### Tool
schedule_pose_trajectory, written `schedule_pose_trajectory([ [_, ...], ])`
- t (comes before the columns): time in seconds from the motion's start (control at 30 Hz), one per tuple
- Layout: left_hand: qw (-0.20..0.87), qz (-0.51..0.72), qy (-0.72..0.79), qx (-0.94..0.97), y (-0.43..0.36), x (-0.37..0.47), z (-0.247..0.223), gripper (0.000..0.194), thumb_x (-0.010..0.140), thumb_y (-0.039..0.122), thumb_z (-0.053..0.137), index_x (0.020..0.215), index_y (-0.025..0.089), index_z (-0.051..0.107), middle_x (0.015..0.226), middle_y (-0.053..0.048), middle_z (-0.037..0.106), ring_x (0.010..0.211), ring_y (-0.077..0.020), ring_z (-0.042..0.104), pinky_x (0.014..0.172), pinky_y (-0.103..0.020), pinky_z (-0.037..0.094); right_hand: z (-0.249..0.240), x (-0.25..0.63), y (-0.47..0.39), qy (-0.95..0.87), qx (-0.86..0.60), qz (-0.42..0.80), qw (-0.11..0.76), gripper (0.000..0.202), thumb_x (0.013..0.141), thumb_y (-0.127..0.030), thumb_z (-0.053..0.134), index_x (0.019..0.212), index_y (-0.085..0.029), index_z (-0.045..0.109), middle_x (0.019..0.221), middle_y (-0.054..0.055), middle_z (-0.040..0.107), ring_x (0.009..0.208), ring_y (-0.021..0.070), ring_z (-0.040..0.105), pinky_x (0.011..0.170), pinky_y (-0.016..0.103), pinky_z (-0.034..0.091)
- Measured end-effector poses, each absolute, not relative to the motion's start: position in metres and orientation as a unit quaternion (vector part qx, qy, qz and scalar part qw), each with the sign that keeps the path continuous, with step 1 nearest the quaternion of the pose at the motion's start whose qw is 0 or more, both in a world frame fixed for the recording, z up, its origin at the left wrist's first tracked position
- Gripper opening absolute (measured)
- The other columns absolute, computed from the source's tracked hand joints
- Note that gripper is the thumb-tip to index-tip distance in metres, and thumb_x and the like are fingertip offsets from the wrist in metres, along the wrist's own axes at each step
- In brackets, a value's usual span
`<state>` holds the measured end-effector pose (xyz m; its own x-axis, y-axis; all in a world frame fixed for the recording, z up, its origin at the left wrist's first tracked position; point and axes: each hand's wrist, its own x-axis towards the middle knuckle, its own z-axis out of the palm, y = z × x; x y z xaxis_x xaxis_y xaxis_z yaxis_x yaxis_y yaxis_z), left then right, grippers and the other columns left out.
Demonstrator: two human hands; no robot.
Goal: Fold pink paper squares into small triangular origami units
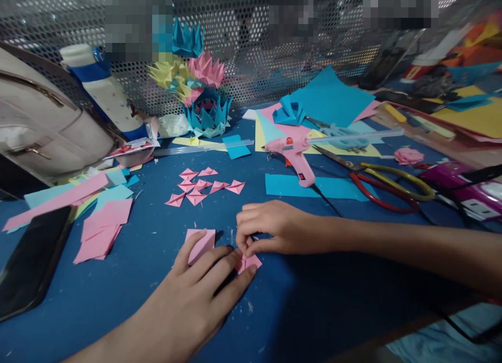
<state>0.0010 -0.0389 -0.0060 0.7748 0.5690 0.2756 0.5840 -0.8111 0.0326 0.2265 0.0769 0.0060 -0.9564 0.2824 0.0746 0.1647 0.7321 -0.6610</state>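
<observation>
A small piece of folded pink paper (pixel 251 262) lies on the table between my hands. My left hand (pixel 196 292) holds it down with thumb and index finger. That hand's outer fingers reach over a flat pink paper rectangle (pixel 204 244). From the right, my right hand (pixel 270 228) pinches the folded paper at its far edge, and its fingertips partly cover it. Just beyond my hands, several small pointed pink folded pieces (pixel 196 185) lie in a loose group. A stack of pink paper pieces (pixel 102 232) is off to the left.
A phone (pixel 35 261) lies at left, below a bag (pixel 43 112) and a bottle (pixel 104 88). Paper flowers (pixel 206 112) stand at the back. A pink glue gun (pixel 296 151), its cord, scissors (pixel 384 180) and blue paper (pixel 321 186) occupy the right side.
</observation>
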Motion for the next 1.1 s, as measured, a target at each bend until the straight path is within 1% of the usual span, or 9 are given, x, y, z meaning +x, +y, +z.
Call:
schedule_pose_trajectory([
  [0.1,0.028,-0.132,-0.304,-0.943,-0.039,0.001,-0.005,0.045,0.101,0.023,0.053,0.146,0.017,0.05,0.129,-0.007,0.063,0.127,-0.0226,0.049,0.123,-0.049,-0.001,0.007,0.226,0.076,-0.921,-0.133,0.356,0.081,0.007,0.093,-0.022,0.067,0.087,-0.018,0.067,0.086,-0.001,0.065,0.085,0.013,0.054,0.072,0.024,0.037],
  [0.23,0.05,-0.117,-0.281,-0.951,-0.04,-0.001,-0.003,0.046,0.102,0.027,0.054,0.146,0.016,0.049,0.14,-0.004,0.059,0.128,-0.0222,0.048,0.124,-0.049,-0.005,0.007,0.226,0.077,-0.91,-0.152,0.376,0.088,0.004,0.09,-0.018,0.07,0.088,-0.018,0.066,0.084,-0.002,0.065,0.083,0.0122,0.055,0.072,0.023,0.038],
  [0.37,0.058,-0.099,-0.257,-0.959,-0.038,-0.001,0.0,0.044,0.102,0.024,0.053,0.145,0.013,0.05,0.146,-0.003,0.055,0.126,-0.0225,0.049,0.125,-0.05,-0.005,0.007,0.227,0.081,-0.906,-0.128,0.393,0.093,0.006,0.09,-0.017,0.07,0.084,-0.018,0.072,0.084,-0.001,0.065,0.085,0.0128,0.056,0.075,0.024,0.039],
  [0.5,0.038,-0.094,-0.263,-0.959,-0.037,-0.001,0.001,0.048,0.103,0.026,0.052,0.148,0.013,0.045,0.143,-0.004,0.057,0.128,-0.022,0.049,0.125,-0.049,-0.004,0.01,0.229,0.085,-0.907,-0.122,0.398,0.065,0.004,0.089,-0.021,0.072,0.091,-0.019,0.075,0.088,0.0,0.063,0.089,0.0126,0.057,0.077,0.023,0.039],
  [0.67,0.023,-0.105,-0.266,-0.958,-0.038,-0.001,-0.003,0.051,0.102,0.025,0.052,0.15,0.012,0.042,0.14,-0.007,0.06,0.127,-0.0221,0.05,0.124,-0.049,-0.004,0.011,0.23,0.084,-0.917,-0.126,0.375,0.041,0.013,0.087,-0.03,0.075,0.095,-0.019,0.071,0.09,0.0,0.06,0.089,0.0137,0.056,0.074,0.023,0.036],
  [0.8,0.011,-0.113,-0.274,-0.955,-0.038,-0.002,-0.004,0.051,0.102,0.024,0.053,0.15,0.014,0.041,0.138,-0.007,0.06,0.127,-0.0213,0.05,0.125,-0.049,-0.001,0.013,0.229,0.084,-0.926,-0.123,0.356,0.028,0.02,0.084,-0.036,0.077,0.094,-0.02,0.071,0.091,0.0,0.059,0.089,0.0142,0.055,0.076,0.025,0.034],
  [0.97,-0.001,-0.114,-0.276,-0.954,-0.037,-0.002,-0.003,0.05,0.102,0.025,0.052,0.15,0.014,0.041,0.135,-0.008,0.062,0.127,-0.0206,0.051,0.125,-0.048,0.0,0.013,0.23,0.087,-0.93,-0.114,0.348,0.021,0.017,0.084,-0.035,0.078,0.092,-0.021,0.072,0.09,-0.001,0.058,0.088,0.0138,0.056,0.078,0.026,0.034],
  [1.03,-0.001,-0.119,-0.279,-0.953,-0.037,-0.002,-0.004,0.048,0.102,0.025,0.051,0.149,0.015,0.043,0.131,-0.008,0.064,0.126,-0.0202,0.051,0.125,-0.047,0.0,0.01,0.231,0.089,-0.923,-0.103,0.369,0.043,0.014,0.085,-0.031,0.077,0.091,-0.019,0.072,0.089,0.0,0.059,0.088,0.0138,0.057,0.078,0.025,0.036],
  [1.1,0.002,-0.127,-0.282,-0.951,-0.038,-0.001,-0.005,0.045,0.102,0.023,0.05,0.147,0.016,0.046,0.127,-0.007,0.065,0.125,-0.02,0.052,0.124,-0.047,0.0,0.006,0.233,0.09,-0.908,-0.108,0.399,0.07,0.011,0.09,-0.028,0.071,0.091,-0.017,0.072,0.086,0.001,0.06,0.084,0.013,0.057,0.076,0.024,0.039],
])
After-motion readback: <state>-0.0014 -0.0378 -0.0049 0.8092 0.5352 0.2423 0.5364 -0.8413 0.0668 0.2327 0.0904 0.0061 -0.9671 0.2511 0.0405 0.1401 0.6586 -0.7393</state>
